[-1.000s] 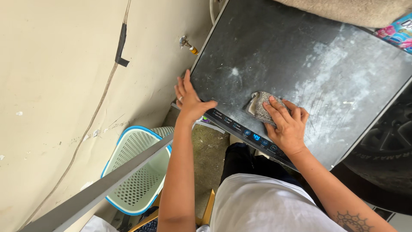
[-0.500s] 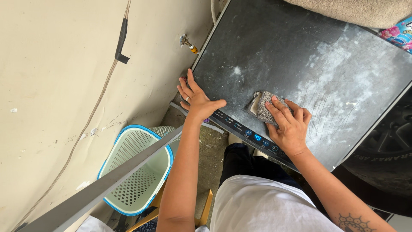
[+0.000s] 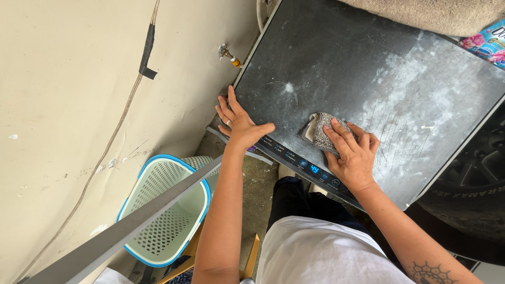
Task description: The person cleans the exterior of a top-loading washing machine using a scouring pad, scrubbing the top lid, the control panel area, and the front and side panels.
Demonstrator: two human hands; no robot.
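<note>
Covering dusty washer lid [image 3: 368, 68], pale wall [image 3: 68, 105]

The right hand [image 3: 353, 152] covers the near half of the grey, nubbly scrubbing cloth [image 3: 322, 129], so how the cloth ends beneath the fingers cannot be told. The beige woven mat [image 3: 436, 13] and the colourful printed packet [image 3: 486, 41] run past the picture's edge. The black rubber tyre [image 3: 471, 205] is cut off at right.

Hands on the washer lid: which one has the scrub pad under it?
The right hand. Its fingers press the grey scrub pad onto the dusty dark lid. The left hand lies flat and bare at the lid's left corner, with a ring on one finger.
</note>
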